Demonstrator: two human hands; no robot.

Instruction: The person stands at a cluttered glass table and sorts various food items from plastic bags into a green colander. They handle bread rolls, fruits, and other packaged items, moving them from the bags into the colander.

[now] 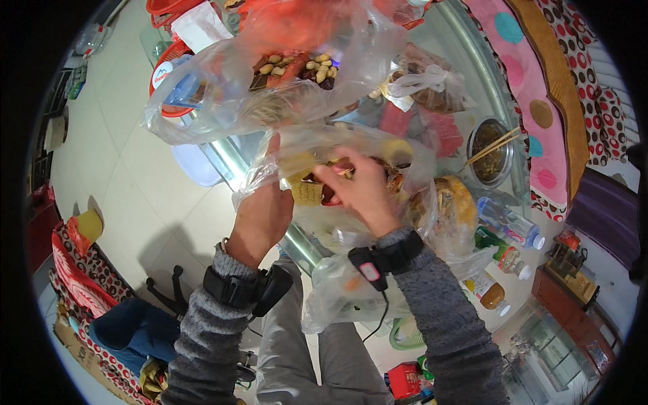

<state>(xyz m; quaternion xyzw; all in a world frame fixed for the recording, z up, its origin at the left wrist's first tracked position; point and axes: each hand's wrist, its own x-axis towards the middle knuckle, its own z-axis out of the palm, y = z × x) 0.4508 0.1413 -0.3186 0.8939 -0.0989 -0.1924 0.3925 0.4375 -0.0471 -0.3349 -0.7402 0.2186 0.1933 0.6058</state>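
Note:
My left hand grips the near-left rim of a clear plastic bag, its index finger extended along the film. Inside that bag are a yellow corn cob piece and other food pieces, partly hidden by film and my fingers. My right hand reaches over the bag's mouth, thumb and fingers curled above the contents. It is slightly blurred, and I cannot tell whether anything is pinched in it. Just beyond lies a second clear bag, with peanuts and reddish-brown sticks showing.
The glass table's metal edge runs before my legs. On the right are a bowl with chopsticks, a water bottle, a green-labelled bottle and a juice bottle. A knotted bag lies farther back. A red basket stands left.

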